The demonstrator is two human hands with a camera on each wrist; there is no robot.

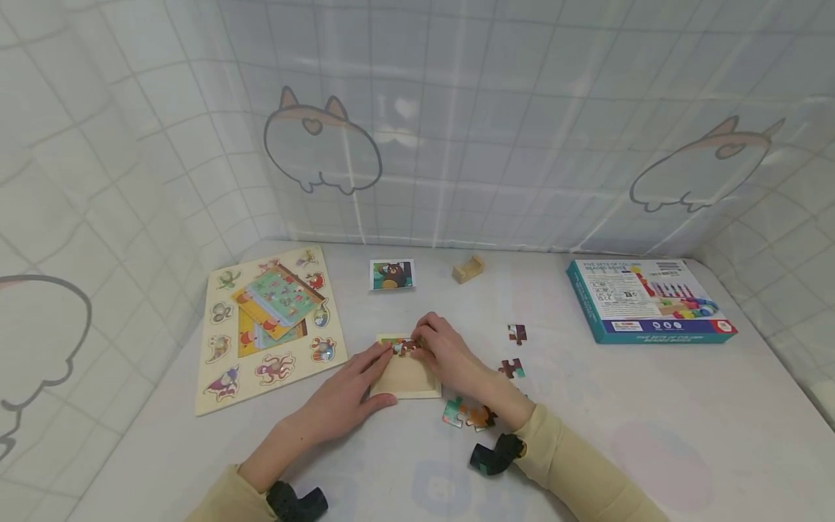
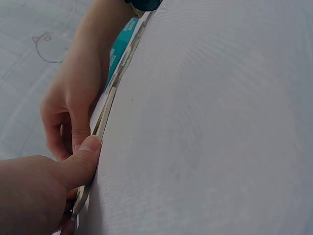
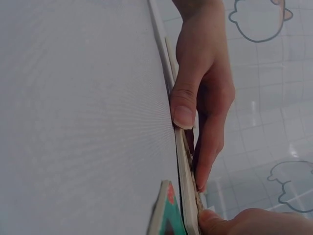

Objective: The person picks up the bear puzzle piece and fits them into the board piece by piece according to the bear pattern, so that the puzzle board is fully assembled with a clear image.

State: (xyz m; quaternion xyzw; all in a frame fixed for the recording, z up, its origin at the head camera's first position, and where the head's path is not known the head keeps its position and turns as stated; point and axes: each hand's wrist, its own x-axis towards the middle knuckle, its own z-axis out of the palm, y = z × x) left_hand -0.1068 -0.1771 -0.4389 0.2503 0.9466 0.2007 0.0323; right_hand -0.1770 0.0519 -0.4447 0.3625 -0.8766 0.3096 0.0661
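A small wooden puzzle tray lies on the table between both hands, with a few picture pieces along its far edge. My left hand holds the tray at its left side, fingers stretched to the pieces. The left thumb braces against the near edge in the left wrist view. At the tray's far right, my right hand pinches a brown puzzle piece, partly hidden by the fingers. Loose jigsaw pieces lie just below the right wrist.
More loose pieces lie right of the tray. A bear picture card and a small wooden holder stand behind it. At left is an animal peg board carrying colourful cards; at right, a boxed bead set.
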